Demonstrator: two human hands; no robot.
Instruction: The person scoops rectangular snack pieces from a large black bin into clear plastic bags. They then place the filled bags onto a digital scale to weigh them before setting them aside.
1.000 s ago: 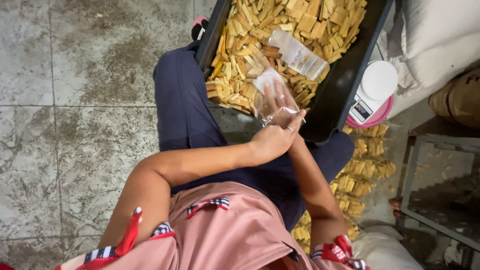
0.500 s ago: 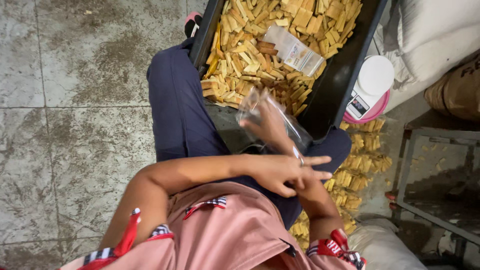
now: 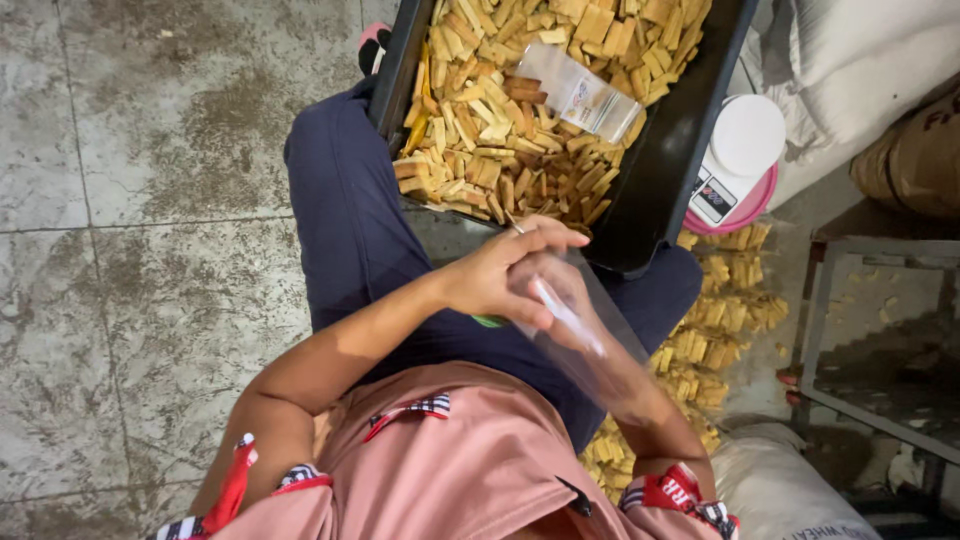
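Over my lap, my left hand pinches the top edge of a clear plastic bag. My right hand is pushed inside the bag, seen through the film, with the bag reaching down over the wrist. A black tray full of tan rectangular biscuit sticks rests on my knees just beyond the hands. A stack of clear bags with a printed label lies on top of the sticks.
A small white and pink kitchen scale stands right of the tray. Filled packets of sticks lie piled on the floor at the right. A metal frame and white sacks stand further right. Grey stone floor spreads left.
My hands have come back from over the tray toward my lap with the bag. The right hand has slid inside the bag, and the left has shifted its grip on the edge.
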